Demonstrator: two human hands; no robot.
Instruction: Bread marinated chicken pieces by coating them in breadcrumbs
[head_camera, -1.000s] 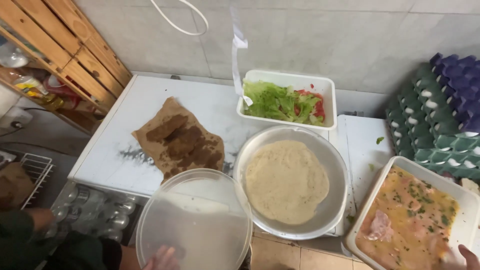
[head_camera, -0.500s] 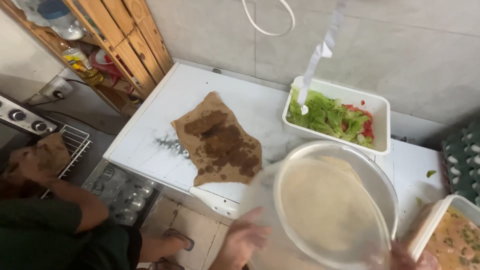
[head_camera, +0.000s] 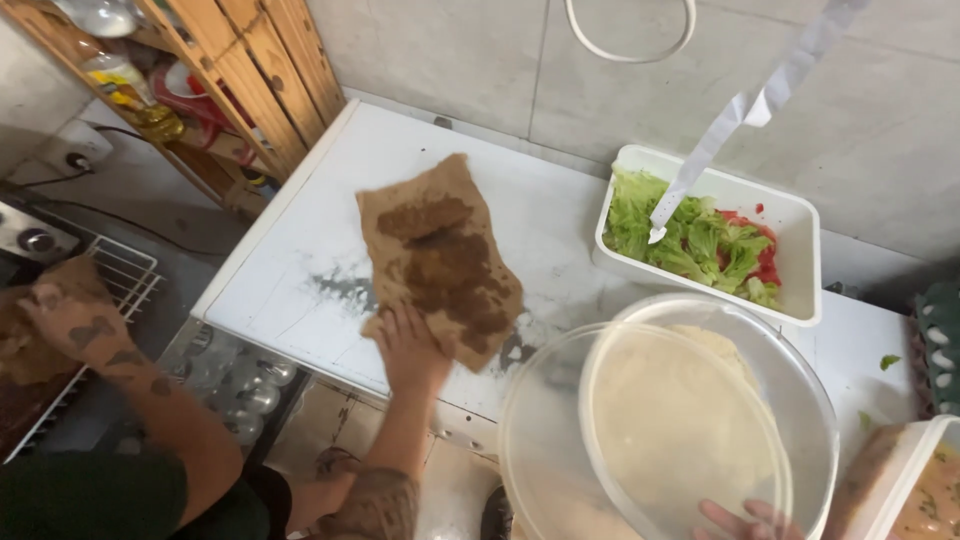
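Observation:
My left hand (head_camera: 408, 350) holds the near edge of a grease-stained brown paper (head_camera: 440, 255) that lies on the white table (head_camera: 300, 250). Only the fingers of my right hand (head_camera: 745, 520) show at the bottom edge. They grip a round clear plastic lid (head_camera: 550, 440), which is tilted over a metal bowl (head_camera: 812, 400). A flat pale dough round (head_camera: 690, 420) lies in the bowl and shows through the lid.
A white tub of lettuce and tomato (head_camera: 795, 225) stands behind the bowl. A tub of marinated meat (head_camera: 930, 490) and egg trays (head_camera: 940, 340) sit at the right. A co-worker's tattooed hand (head_camera: 70, 310) rests on brown paper over a wire rack (head_camera: 130, 270), below a wooden shelf (head_camera: 250, 70).
The view swung left. My left hand let go of the lid and reached to the brown paper. The lid moved right, over the bowl, and my right hand alone holds it.

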